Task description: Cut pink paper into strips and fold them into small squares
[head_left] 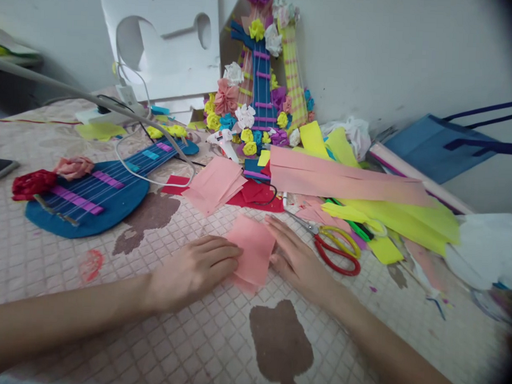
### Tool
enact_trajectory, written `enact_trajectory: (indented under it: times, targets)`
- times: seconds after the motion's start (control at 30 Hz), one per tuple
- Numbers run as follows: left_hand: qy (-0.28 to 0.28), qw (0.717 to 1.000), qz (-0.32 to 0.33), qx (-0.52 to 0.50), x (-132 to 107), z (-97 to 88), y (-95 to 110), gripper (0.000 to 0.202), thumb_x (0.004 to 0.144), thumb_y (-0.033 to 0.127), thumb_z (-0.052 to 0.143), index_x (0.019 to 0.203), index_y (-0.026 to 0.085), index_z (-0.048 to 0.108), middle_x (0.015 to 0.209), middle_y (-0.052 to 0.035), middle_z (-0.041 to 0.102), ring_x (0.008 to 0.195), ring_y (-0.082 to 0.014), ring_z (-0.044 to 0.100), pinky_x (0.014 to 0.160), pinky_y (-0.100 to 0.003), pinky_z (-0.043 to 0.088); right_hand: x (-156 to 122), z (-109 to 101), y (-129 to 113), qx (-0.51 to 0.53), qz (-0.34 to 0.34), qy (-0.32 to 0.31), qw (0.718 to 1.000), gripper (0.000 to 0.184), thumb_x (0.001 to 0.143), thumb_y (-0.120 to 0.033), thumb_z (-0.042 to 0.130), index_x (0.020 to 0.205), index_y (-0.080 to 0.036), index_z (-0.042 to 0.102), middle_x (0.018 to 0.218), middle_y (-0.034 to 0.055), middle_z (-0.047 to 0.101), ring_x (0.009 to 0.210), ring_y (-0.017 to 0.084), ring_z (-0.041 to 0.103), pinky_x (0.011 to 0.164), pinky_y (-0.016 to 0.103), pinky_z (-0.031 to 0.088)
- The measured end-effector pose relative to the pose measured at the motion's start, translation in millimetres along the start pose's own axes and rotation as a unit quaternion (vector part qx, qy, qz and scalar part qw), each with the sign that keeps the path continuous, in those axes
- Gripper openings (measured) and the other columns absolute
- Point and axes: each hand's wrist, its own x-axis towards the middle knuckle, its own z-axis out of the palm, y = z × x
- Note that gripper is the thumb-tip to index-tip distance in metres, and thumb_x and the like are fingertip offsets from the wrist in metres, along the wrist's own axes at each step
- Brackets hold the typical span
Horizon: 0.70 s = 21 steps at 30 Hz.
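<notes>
A small stack of pink crepe paper pieces (252, 247) lies flat on the table between my hands, its lower sheets slightly askew. My left hand (196, 273) is closed at the stack's left edge, its bent fingertips pressing on the paper and its thumb hidden. Along the right edge rests my right hand (299, 263), fingers stretched out and thumb apart, touching the side of the paper. Just beyond sit more pink squares (216, 182) on red crepe paper (256, 196). Scissors with red and yellow handles (338, 256) lie right of my right hand.
A blue guitar-shaped craft (113, 195) with paper roses lies at left. A glue gun (224, 141) and white cable (155, 183) are behind. Flower-covered craft guitars (263, 86) lean on the wall. Long pink strips (344, 178) and yellow paper (418, 220) spread at right.
</notes>
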Motion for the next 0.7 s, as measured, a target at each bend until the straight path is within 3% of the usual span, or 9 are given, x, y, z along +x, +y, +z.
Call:
enact_trajectory:
  times: [0.2, 0.4, 0.7]
  targets:
    - [0.002, 1.0, 0.019, 0.007, 3.2, -1.7, 0.2, 0.026, 0.096, 0.01, 0.033, 0.1, 0.007, 0.059, 0.104, -0.014, 0.068, 0.099, -0.0215, 0.063, 0.086, -0.037, 0.054, 3.5, 12.6, 12.0, -0.071, -0.038, -0.065, 0.995, 0.069, 0.095, -0.047, 0.035, 0.15, -0.016, 0.005, 0.152, 0.0138, 0.024, 0.141, 0.024, 0.019, 0.114, 0.049, 0.023]
    - [-0.003, 1.0, 0.012, -0.006, 1.9, 0.7, -1.9, 0.026, 0.095, 0.009, 0.034, 0.102, 0.007, 0.059, 0.104, -0.0137, 0.068, 0.099, -0.021, 0.064, 0.086, -0.036, 0.054, 0.5, 21.1, 17.0, -0.103, -0.059, -0.073, 0.99, 0.07, 0.095, -0.044, 0.039, 0.15, -0.014, 0.007, 0.153, 0.0143, 0.022, 0.142, 0.026, 0.015, 0.115, 0.051, 0.021]
    - [-0.004, 1.0, 0.009, -0.015, 1.7, -3.9, -1.1, 0.027, 0.096, 0.009, 0.032, 0.105, 0.008, 0.058, 0.105, -0.0144, 0.068, 0.102, -0.0205, 0.063, 0.088, -0.036, 0.053, 17.1, 2.3, 9.9, -0.03, -0.02, -0.042, 0.998, 0.063, 0.096, -0.047, 0.03, 0.15, -0.02, 0.009, 0.152, 0.0113, 0.028, 0.14, 0.023, 0.023, 0.112, 0.049, 0.027]
